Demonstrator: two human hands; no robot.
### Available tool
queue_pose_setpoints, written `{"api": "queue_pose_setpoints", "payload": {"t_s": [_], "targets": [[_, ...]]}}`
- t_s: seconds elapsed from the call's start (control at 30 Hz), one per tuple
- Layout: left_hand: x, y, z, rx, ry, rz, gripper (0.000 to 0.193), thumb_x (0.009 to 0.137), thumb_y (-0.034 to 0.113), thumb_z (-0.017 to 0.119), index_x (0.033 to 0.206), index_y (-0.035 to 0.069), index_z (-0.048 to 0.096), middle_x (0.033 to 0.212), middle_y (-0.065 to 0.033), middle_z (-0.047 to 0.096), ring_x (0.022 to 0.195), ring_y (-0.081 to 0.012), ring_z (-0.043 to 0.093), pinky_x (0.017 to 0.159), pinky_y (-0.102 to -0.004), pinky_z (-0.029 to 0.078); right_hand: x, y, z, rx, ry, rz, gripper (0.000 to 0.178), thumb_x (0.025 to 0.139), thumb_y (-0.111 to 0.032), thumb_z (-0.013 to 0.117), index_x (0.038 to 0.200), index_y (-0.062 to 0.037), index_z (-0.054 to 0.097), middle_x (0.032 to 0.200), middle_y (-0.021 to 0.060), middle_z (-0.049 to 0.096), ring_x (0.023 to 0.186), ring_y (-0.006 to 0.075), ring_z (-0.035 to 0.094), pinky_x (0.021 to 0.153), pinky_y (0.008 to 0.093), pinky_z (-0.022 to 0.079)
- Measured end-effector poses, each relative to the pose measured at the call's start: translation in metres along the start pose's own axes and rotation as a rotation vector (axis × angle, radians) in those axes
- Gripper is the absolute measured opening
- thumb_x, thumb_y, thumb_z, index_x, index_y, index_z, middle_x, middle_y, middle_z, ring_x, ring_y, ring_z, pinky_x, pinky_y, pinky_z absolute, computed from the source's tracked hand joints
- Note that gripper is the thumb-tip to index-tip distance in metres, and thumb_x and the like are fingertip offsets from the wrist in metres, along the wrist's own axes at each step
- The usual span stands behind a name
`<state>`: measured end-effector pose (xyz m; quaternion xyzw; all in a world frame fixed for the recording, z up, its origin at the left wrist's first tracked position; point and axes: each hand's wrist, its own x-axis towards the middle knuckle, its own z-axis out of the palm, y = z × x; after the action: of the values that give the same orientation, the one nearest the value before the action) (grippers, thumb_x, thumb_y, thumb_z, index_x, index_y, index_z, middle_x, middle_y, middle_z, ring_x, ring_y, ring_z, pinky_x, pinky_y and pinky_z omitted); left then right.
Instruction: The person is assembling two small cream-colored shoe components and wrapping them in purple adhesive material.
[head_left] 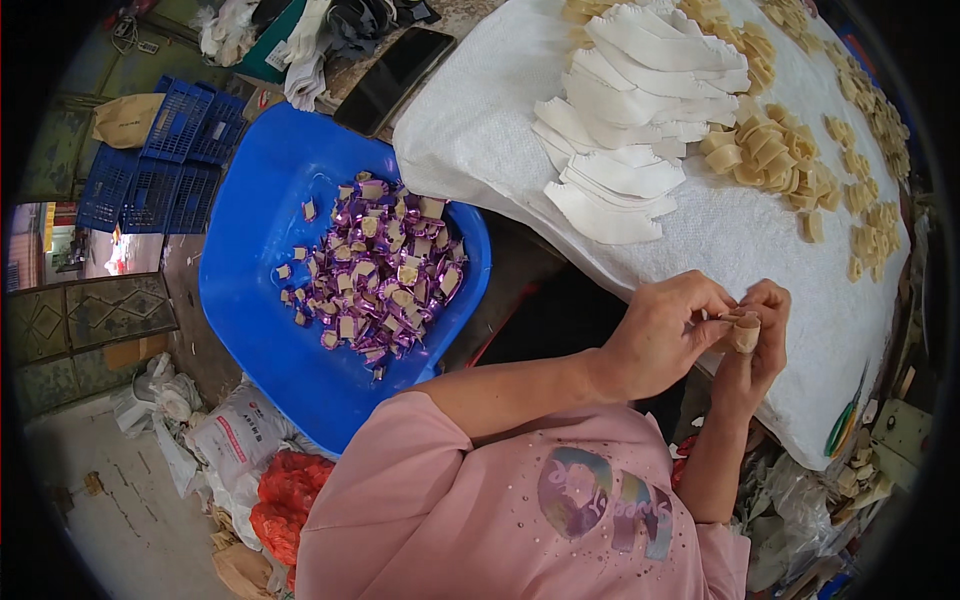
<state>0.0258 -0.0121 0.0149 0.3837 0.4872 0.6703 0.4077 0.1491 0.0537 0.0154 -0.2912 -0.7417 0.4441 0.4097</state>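
Over the near edge of the white-covered table (480,120), my two hands come together at a small tan rolled band (746,335). My left hand (665,325) pinches at the band's upper left side with thumb and forefinger. From the other side, my right hand (762,345) closes its fingers around the same band. Just what lies between the left fingertips is partly hidden. Beyond them on the cloth is a fanned stack of white strips with jagged edges (625,195). A heap of similar tan rings (765,150) lies to its right.
On my left stands a blue plastic tub (235,270) holding many small purple-wrapped pieces (380,270). A black phone (395,80) rests by the table's far left corner. Blue crates (180,120), a white sack (235,435) and a red mesh bag (285,505) are farther left.
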Motion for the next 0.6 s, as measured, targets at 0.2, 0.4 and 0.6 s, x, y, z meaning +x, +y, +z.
{"api": "queue_pose_setpoints", "payload": {"t_s": [0.2,0.4,0.6], "targets": [[0.011,0.013,-0.014,0.258,0.052,0.42,0.015,0.067,-0.004,0.069,0.078,0.004,0.063,0.098,-0.0106,0.058,0.087,-0.0251,0.052,0.073,-0.034,0.043,0.01,-0.001,-0.008,0.403,-0.044,0.022,0.028,0.084,-0.028,0.06,0.097,-0.0035,0.057,0.099,0.0097,0.051,0.092,0.0191,0.046,0.08,0.0312,0.039],[0.01,-0.004,-0.025,0.388,-0.132,0.667,0.015,0.066,0.002,0.07,0.078,0.005,0.063,0.105,-0.0093,0.055,0.095,-0.0262,0.051,0.076,-0.0355,0.043,0.015,-0.002,-0.023,0.497,-0.26,0.383,0.048,0.074,-0.016,0.073,0.113,0.0023,0.053,0.105,0.014,0.062,0.098,0.0219,0.058,0.087,0.0357,0.045],[0.002,-0.002,-0.033,0.07,-0.33,0.102,0.048,0.092,0.032,0.048,0.13,0.002,0.041,0.111,-0.0127,0.051,0.1,-0.0192,0.051,0.083,-0.0318,0.041,0.014,-0.002,-0.016,0.108,-0.243,0.024,0.048,0.07,-0.005,0.074,0.114,-0.0038,0.056,0.094,0.0081,0.065,0.082,0.0219,0.061,0.071,0.0312,0.048]]}}
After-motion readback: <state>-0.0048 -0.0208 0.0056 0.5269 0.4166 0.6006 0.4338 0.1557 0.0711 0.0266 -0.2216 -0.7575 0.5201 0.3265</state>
